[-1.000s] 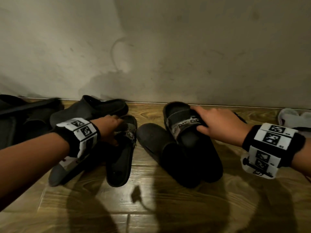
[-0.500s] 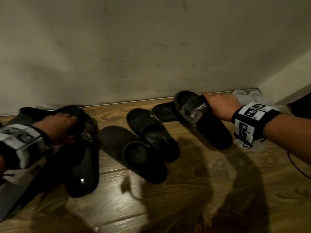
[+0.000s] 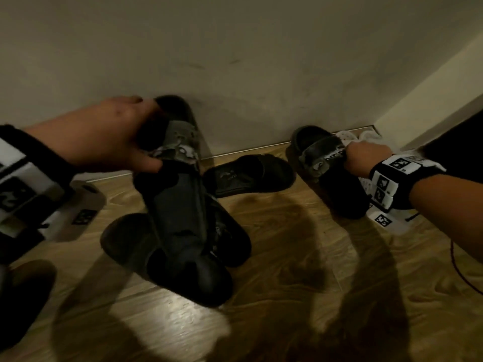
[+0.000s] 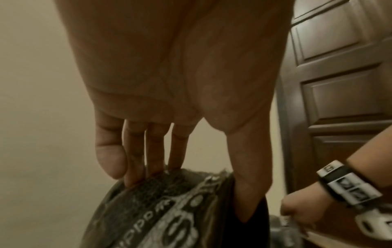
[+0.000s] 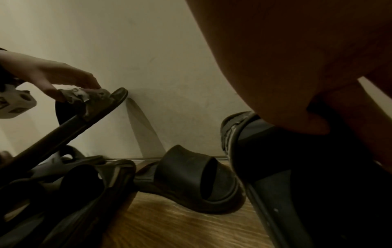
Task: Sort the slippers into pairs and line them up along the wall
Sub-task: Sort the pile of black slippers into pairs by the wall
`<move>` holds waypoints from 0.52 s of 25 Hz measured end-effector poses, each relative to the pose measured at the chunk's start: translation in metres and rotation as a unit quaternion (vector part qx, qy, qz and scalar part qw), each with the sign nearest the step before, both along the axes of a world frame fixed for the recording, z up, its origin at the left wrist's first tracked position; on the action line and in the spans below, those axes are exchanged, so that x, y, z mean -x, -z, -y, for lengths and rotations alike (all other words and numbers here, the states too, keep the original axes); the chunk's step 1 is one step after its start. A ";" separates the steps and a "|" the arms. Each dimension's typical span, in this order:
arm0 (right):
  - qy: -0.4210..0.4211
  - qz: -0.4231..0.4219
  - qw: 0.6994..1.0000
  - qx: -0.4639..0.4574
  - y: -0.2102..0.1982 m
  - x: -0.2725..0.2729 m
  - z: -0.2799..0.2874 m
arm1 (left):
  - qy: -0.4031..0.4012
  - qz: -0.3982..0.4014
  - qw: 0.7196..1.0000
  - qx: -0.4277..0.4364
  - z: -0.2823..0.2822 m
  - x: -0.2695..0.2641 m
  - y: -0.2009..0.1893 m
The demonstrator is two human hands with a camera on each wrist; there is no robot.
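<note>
My left hand (image 3: 125,142) grips a black slipper with a grey printed strap (image 3: 180,194) by its strap and holds it tilted in the air, toe up near the wall. In the left wrist view my fingers (image 4: 135,161) and thumb pinch that strap (image 4: 165,209). My right hand (image 3: 366,158) grips the strap of the matching black slipper (image 3: 337,184), which lies on the floor by the wall at the right. The right wrist view shows the lifted slipper (image 5: 89,107) at the left and the right one (image 5: 275,167) under my hand.
A plain black slide (image 3: 251,176) lies between the two held slippers at the wall. Two more dark slippers (image 3: 136,241) lie under the lifted one. White slippers (image 3: 350,137) sit in the corner behind my right hand. A dark wooden door (image 4: 339,67) stands at the right.
My left hand has lifted its slipper off the floor and carried it rightward, over the dark slippers. My right hand stays on its slipper near the corner.
</note>
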State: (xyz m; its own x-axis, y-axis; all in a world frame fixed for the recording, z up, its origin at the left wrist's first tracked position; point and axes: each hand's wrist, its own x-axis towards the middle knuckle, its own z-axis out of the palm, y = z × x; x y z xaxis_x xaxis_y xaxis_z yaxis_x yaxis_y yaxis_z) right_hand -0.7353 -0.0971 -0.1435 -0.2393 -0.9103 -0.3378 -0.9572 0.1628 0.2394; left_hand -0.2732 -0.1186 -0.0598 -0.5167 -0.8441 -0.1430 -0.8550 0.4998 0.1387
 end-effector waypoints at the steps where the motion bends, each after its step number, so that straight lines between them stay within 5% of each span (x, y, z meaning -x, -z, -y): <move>1: 0.008 0.016 1.000 0.001 0.003 0.007 0.000 | 0.001 -0.023 1.000 -0.015 -0.004 0.021 -0.003; 5: 0.048 0.070 0.996 -0.013 0.013 0.018 -0.001 | 0.014 -0.081 0.994 -0.072 -0.015 0.081 0.002; 8: -0.018 0.084 0.995 0.058 0.018 -0.001 0.004 | 0.057 -0.060 0.994 -0.071 -0.014 0.102 0.009; 13: -0.078 0.241 0.960 -0.119 0.039 -0.069 0.005 | 0.102 -0.043 0.992 -0.057 -0.005 0.093 0.019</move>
